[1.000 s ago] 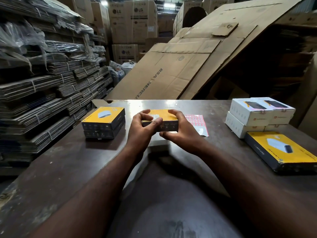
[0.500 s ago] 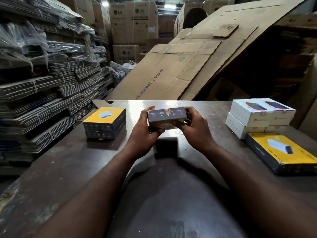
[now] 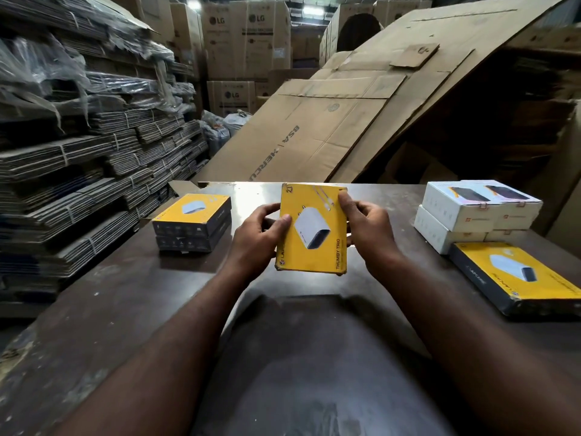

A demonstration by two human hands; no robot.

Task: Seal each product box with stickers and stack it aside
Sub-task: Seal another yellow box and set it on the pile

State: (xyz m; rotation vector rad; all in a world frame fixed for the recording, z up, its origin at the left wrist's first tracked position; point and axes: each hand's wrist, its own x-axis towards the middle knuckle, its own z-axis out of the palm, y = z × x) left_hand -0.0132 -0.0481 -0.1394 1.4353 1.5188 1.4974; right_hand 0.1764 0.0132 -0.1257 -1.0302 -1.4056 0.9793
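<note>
Scuffed dark tabletop [image 3: 103,309] spreads nearest. Above it the left hand [image 3: 256,237] and right hand [image 3: 371,229] each have a grip clamped on a side edge of the yellow box [image 3: 314,247], tilted face-up toward the person, likely for inspection. Farther left sits a two-box stack [image 3: 191,223], seemingly finished ones.

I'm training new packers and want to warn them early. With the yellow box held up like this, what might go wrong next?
1. The yellow cardboard product box is held clear of the dark worn table, gripped only at its sides by the left hand and right hand; it may slip if it is turned.
2. The stack of two yellow-topped boxes sits fairly near the table's left edge; a carelessly placed third box might nudge it off.
</note>
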